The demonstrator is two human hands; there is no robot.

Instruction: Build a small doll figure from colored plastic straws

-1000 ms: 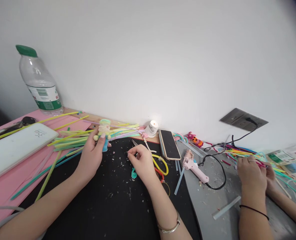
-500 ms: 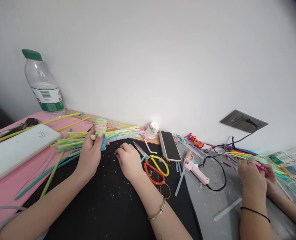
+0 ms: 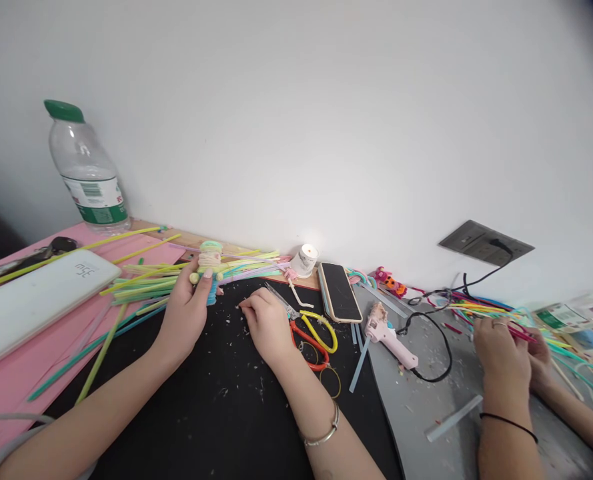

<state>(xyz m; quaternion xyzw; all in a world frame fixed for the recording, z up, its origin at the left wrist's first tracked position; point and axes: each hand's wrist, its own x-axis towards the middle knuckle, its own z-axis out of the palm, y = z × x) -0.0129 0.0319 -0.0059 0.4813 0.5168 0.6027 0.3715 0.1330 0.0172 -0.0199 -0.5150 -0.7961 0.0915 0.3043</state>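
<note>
My left hand (image 3: 189,313) is closed around a small pipe-cleaner figure (image 3: 210,257), holding it upright. The figure has a pale green top, a cream middle, yellow balls at its sides and a blue lower part. To its right, my right hand (image 3: 270,328) rests low over the black mat (image 3: 196,420) with thumb and fingertips pinched together. Whatever may be in that pinch is too small to make out. Scissors (image 3: 318,333) with one yellow and one red handle lie just beside this hand, their blades partly hidden behind it.
Pipe cleaners (image 3: 141,287) lie in a bundle at left, near a white power bank (image 3: 46,300) and a bottle (image 3: 93,180). Rightward are a paper cup (image 3: 306,261), a phone (image 3: 341,293) and a corded glue gun (image 3: 389,337). Another person's hands (image 3: 506,353) work at far right.
My left hand has shifted slightly right and down with the figure. My right hand has moved a little to the right, covering more of the scissor blades.
</note>
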